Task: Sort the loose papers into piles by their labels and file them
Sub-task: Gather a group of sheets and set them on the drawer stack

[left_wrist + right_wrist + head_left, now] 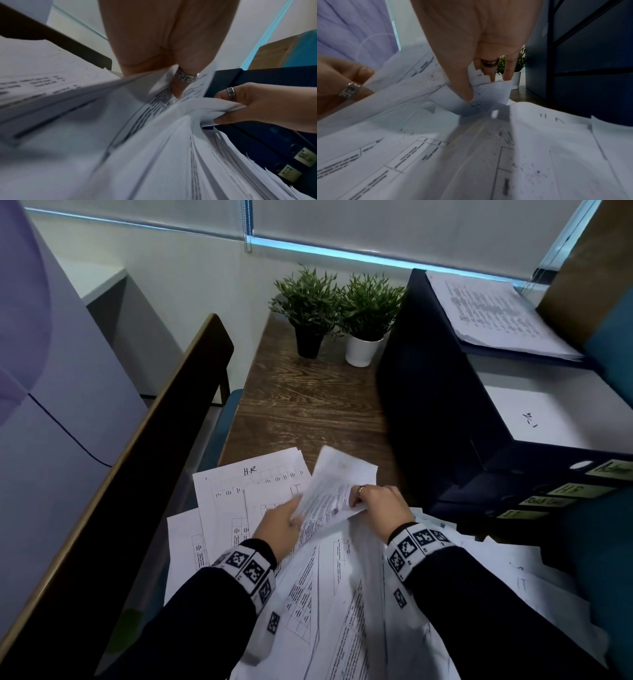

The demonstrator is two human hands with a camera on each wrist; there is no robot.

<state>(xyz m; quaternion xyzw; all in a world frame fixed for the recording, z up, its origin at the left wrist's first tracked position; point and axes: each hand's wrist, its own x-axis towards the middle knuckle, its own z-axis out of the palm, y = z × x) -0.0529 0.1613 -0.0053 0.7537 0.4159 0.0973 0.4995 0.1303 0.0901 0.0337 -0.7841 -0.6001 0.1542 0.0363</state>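
A thick heap of loose printed papers [329, 604] covers the near end of the wooden desk [308, 405]. Both hands hold a lifted sheaf of sheets [334, 487] above it. My left hand [284, 525] grips the sheaf's left edge, thumb on top. My right hand [380, 503] pinches its right edge, seen as thumb against fingers in the right wrist view [471, 86]. A sheet marked "H.R." [250, 474] lies flat at the heap's far left. Dark blue binders [534, 491] with yellow spine labels stack at the right.
Two potted plants [335, 316] stand at the desk's far end. An open binder [445, 364] with filed pages [496, 316] rises on the right. A dark wooden chair back [137, 457] runs along the left, with a pale purple panel [51, 371] beyond it.
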